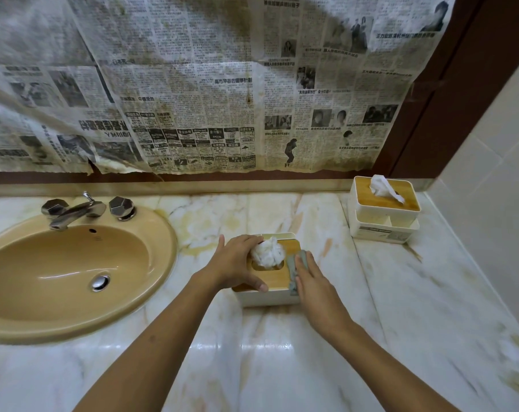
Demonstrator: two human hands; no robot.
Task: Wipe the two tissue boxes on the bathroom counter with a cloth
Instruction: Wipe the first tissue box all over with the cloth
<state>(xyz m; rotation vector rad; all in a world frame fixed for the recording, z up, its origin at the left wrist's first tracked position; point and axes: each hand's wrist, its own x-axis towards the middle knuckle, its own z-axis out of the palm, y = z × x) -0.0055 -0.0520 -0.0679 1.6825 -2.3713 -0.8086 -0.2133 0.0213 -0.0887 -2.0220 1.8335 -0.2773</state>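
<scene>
Now: we are wiping the first of two boxes; we judge the task under halfway.
Near tissue box (267,299): it stands on the marble counter (282,352) mid-view, pulled well clear of the back wall, probably so both hands reach it.
Left hand (237,263): it lies on the 9 o'clock side of the wooden lid (277,278). The fingers are spread and fairly straight and the thumb runs along the near edge. It grips nothing; it presses down, we think to stop the light box sliding.
Right hand (314,283): its fingers are straight and together, flat on the grey cloth (294,270), pinning it without pinching.
Cloth: it lies along the lid's 3 o'clock edge and hangs over the near corner.
Tissue tuft (267,254): it stands bunched in the slot between our hands, so we wipe around it.
Far tissue box (383,215): it sits at 2 o'clock, in the counter's corner, with no hand on it.
Sink (73,263): it lies at 9 o'clock, well apart.
Risk: a hard stroke may drag the tuft out.
</scene>
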